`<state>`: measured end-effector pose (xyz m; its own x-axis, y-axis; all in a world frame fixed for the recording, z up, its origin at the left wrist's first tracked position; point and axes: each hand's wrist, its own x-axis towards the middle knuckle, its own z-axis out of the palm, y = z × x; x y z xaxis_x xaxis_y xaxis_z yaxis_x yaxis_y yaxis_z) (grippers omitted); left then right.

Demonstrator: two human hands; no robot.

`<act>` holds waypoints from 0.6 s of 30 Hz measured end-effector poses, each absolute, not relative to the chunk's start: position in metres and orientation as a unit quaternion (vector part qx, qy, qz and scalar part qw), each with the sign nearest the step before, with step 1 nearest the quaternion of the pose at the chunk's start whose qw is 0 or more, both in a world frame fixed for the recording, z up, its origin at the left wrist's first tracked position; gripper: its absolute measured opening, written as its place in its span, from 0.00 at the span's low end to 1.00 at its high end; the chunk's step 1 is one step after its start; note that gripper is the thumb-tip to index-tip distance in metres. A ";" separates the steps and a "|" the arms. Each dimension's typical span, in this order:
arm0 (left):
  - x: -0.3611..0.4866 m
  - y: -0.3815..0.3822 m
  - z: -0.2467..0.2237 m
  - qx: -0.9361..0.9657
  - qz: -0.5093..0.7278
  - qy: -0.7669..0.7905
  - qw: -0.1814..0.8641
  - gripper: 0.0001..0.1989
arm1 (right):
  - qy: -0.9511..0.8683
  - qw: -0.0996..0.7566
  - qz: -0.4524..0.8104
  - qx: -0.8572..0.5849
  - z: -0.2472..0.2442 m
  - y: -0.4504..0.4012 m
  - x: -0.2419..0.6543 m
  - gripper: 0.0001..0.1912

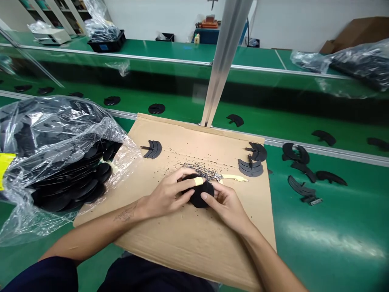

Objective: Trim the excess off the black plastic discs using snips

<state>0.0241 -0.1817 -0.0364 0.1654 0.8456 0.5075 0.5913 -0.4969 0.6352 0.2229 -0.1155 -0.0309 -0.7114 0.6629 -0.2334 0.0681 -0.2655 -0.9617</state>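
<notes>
Both hands hold a black rounded part [200, 197] over a cardboard sheet [182, 239]. My left hand [172, 190] grips its left side, with yellow tape round one finger. On the right side, my right hand [226, 202] pinches the part, thumb on top. Cutters with pale yellow handles [234, 177] lie just beyond my right hand, beside a scatter of small black bits [197, 166]. One black curved part [154, 149] rests on the cardboard at the left; others [251, 167] are at its right edge.
At the left, a clear plastic bag [57, 117] holds many black parts. More curved parts [304, 172] lie on the green table [334, 219] at the right. A metal post [223, 61] rises behind the cardboard. Several black parts [157, 108] lie on the green strip beyond the rail.
</notes>
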 end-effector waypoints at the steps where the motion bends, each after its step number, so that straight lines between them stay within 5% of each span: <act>1: 0.023 -0.181 -0.036 0.749 0.431 0.480 0.154 0.17 | -0.576 0.198 0.725 -0.322 -0.032 -0.116 0.222 0.20; 13: 0.020 -0.182 -0.037 0.579 0.545 0.529 0.297 0.09 | -0.578 0.198 0.713 -0.344 -0.037 -0.118 0.220 0.18; 18: 0.021 -0.182 -0.036 0.584 0.522 0.560 0.271 0.05 | -0.571 0.206 0.721 -0.335 -0.037 -0.119 0.220 0.20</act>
